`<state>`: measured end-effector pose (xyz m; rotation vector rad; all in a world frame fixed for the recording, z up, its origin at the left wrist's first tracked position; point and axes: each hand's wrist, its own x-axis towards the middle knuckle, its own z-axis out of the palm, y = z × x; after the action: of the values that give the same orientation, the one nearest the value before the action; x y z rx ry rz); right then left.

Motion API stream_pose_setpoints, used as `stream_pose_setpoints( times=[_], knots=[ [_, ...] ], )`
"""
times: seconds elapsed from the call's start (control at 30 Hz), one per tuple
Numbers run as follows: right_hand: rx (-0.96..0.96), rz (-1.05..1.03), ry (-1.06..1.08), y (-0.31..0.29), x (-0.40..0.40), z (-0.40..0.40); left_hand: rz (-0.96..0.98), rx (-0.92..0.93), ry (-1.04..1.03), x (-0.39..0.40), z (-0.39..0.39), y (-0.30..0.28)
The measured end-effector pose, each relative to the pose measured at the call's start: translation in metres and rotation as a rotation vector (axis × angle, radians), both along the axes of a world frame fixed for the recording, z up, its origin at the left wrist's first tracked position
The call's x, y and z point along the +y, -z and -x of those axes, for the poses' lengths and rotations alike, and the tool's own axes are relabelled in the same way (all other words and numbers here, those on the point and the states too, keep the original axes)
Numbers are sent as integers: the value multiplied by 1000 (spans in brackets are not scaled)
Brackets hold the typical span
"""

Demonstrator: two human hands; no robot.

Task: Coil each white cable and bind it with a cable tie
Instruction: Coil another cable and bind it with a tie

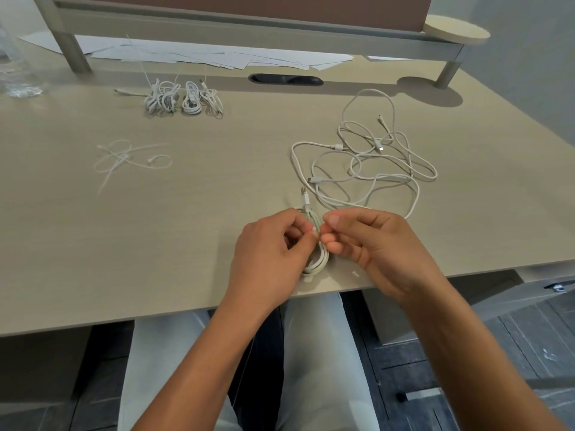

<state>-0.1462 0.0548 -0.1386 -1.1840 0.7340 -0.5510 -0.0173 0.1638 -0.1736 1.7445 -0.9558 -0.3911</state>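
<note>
Near the front edge of the tabletop (217,188) we hold one coiled white cable (315,259), its plug end (304,197) sticking up beyond the fingers. Our left hand (270,247) grips the coil from the left; our right hand (370,241) pinches at its top, fingertips almost meeting the left's. Loose white cables (373,157) lie tangled just beyond, to the right. Bound coils (183,99) sit together at the far left. Spare cable ties (130,158) lie scattered on the left. Paper sheets (217,56) lie under the raised shelf (249,23).

Coiled cable (315,259) half hidden by hands (323,241)
</note>
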Motion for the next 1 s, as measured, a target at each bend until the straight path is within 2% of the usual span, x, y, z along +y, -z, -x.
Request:
stream_pose_setpoints(
  times=[0.3, 1.0],
  knots=[
    [99, 76, -33, -1, 0, -1, 6, -3, 12, 0, 0, 0],
    [80, 16, -83, -3, -4, -1, -18, -54, 50, 1, -1, 1]
  ],
)
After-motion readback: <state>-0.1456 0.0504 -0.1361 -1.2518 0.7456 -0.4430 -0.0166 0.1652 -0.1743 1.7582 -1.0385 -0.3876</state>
